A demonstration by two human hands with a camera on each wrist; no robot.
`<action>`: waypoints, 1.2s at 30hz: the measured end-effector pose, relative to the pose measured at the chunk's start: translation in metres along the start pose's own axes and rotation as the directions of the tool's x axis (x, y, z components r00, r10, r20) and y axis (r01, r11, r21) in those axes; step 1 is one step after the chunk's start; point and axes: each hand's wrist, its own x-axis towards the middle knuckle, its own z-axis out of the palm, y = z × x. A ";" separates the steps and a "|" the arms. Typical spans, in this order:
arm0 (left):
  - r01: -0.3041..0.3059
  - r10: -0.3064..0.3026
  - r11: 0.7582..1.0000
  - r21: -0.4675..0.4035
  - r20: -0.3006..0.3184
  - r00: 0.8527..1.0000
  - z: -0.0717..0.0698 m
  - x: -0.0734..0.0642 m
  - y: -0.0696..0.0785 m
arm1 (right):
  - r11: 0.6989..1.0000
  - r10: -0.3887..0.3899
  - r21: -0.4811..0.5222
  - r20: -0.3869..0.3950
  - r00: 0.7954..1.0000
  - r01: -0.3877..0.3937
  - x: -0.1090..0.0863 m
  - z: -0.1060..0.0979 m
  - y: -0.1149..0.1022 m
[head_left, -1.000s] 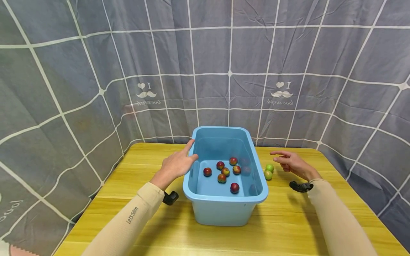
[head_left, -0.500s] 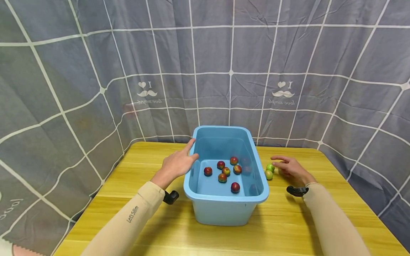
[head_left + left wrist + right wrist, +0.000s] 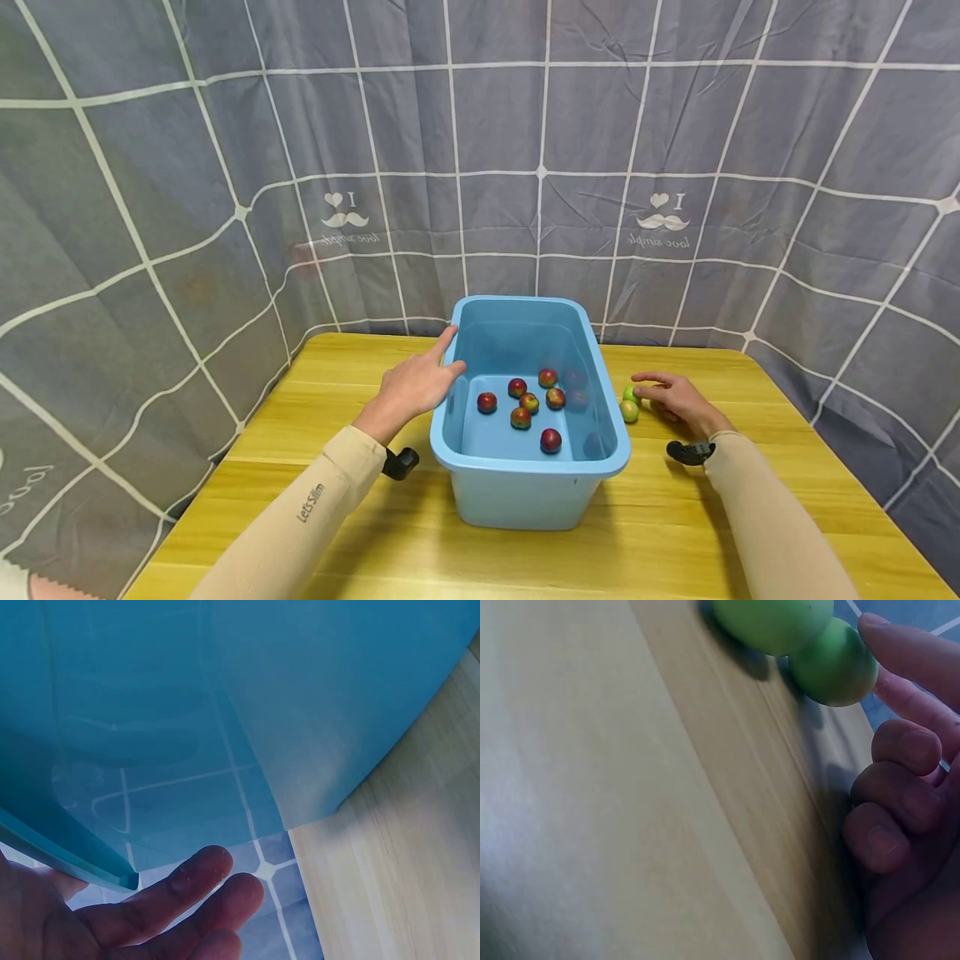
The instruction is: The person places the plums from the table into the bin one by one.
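A light blue plastic tub [image 3: 517, 497] stands on the table, with several small red apples [image 3: 521, 417] on its floor. My left hand [image 3: 414, 385] rests on its left rim, thumb over the edge and index finger along it. In the left wrist view, relaxed fingers [image 3: 240, 896] hang outside the tub wall. Right of the tub lie two small green fruits, the nearer one [image 3: 629, 412] touching the farther one [image 3: 630, 392]. My right hand [image 3: 681, 400] has index finger and thumb right at the farther fruit. Its other fingers are curled under, holding nothing.
The yellow wooden table [image 3: 360, 542] extends around the tub. A grey curtain [image 3: 495, 208] with white grid lines hangs behind and along both sides. Black wrist devices [image 3: 690, 452] sit below both hands.
My right hand has moved left and slightly down, bringing index finger and thumb to the farther green fruit. The left hand, tub and red apples look the same.
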 end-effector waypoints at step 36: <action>-0.001 0.001 1.000 -0.008 -0.002 1.000 0.000 0.000 -0.001 | 0.999 -0.024 -0.035 0.005 1.000 0.024 -0.003 -0.007 -0.012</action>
